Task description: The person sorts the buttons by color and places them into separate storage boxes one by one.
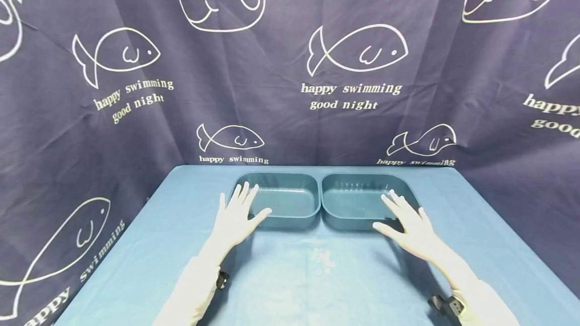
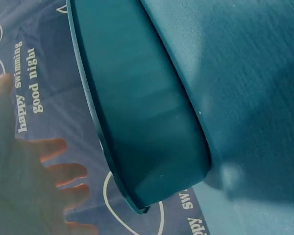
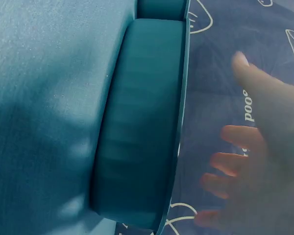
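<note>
Two teal rectangular bins with rounded corners stand side by side at the back of the table. In the head view my left hand (image 1: 235, 220) hovers by the near left corner of the left bin (image 1: 274, 223), fingers spread and straight. My right hand (image 1: 413, 230) is held the same way by the near right corner of the right bin (image 1: 353, 224). Neither hand holds anything. The left wrist view shows the left bin's outer wall (image 2: 137, 107) beside the spread fingers. In the right wrist view, the right bin's wall (image 3: 137, 122) lies beside the other hand.
A light blue cloth (image 1: 290, 286) covers the table, with a small pale pink mark (image 1: 325, 261) near its middle. Dark curtains (image 1: 290, 114) printed with fish, whales and words hang behind and at both sides. Each wrist wears a small black camera.
</note>
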{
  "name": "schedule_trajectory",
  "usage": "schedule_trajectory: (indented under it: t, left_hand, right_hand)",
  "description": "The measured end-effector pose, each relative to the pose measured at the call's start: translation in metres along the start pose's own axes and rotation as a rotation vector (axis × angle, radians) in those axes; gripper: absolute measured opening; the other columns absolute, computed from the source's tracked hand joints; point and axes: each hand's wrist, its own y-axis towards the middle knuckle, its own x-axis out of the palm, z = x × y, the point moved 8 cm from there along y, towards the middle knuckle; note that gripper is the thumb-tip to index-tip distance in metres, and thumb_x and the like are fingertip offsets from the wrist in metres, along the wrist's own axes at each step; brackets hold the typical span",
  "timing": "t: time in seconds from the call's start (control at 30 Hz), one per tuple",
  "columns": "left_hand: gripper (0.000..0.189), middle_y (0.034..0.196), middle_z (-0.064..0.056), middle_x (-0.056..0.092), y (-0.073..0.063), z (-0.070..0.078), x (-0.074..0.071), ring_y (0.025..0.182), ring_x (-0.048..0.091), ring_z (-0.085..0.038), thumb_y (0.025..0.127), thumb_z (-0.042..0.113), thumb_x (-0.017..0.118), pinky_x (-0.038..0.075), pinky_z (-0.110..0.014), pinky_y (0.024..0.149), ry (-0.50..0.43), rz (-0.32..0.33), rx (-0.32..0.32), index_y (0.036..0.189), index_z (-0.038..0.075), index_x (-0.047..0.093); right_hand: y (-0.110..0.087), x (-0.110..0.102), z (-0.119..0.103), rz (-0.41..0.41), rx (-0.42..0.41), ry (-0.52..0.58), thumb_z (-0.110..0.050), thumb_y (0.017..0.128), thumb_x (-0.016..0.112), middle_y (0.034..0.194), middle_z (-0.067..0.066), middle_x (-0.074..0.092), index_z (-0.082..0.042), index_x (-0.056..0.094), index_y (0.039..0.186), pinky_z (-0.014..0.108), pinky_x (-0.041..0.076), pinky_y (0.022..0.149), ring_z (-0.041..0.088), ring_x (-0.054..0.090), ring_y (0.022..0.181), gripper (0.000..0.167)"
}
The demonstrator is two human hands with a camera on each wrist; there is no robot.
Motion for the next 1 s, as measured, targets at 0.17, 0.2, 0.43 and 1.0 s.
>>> schedule_trajectory:
  t: [0.17,0.2,0.43,1.0]
  left_hand:
    - [0.063,0.145,-0.014,0.042,0.005,-0.006,-0.009,0.138,0.032,-0.034,0.090,0.053,0.048,0.015,-0.058,0.113,-0.092,0.114,-0.018,0.139,0.014,0.044]
    - [0.059,0.143,-0.015,0.045,0.006,-0.008,-0.011,0.136,0.035,-0.035,0.091,0.049,0.050,0.019,-0.057,0.113,-0.121,0.146,-0.027,0.137,0.012,0.047]
    - [0.039,0.131,-0.016,0.055,0.011,-0.036,-0.019,0.123,0.049,-0.034,0.091,0.027,0.056,0.036,-0.047,0.106,-0.341,0.339,-0.120,0.125,0.007,0.057]
    - [0.039,0.123,-0.028,0.056,0.025,-0.085,0.004,0.111,0.056,-0.043,0.085,0.008,0.062,0.046,-0.048,0.097,-0.680,0.395,-0.278,0.121,-0.005,0.054]
  right_hand:
    - [0.002,-0.014,-0.007,0.152,-0.091,0.051,-0.031,0.088,0.063,0.142,0.016,0.044,-0.008,0.054,0.130,0.053,0.038,0.096,0.040,0.042,0.127,0.048]
    - [0.002,-0.016,-0.008,0.187,-0.114,0.049,-0.028,0.088,0.064,0.138,0.015,0.048,-0.008,0.057,0.126,0.044,0.041,0.098,0.038,0.045,0.125,0.044]
    - [0.001,-0.028,-0.014,0.371,-0.207,0.054,-0.009,0.081,0.069,0.111,0.006,0.064,-0.010,0.067,0.109,-0.004,0.024,0.089,0.015,0.054,0.107,0.028]
    - [0.003,-0.017,-0.022,0.383,-0.210,0.107,-0.006,0.077,0.072,0.092,-0.002,0.068,-0.013,0.071,0.097,0.016,0.046,0.063,0.000,0.060,0.075,0.021]
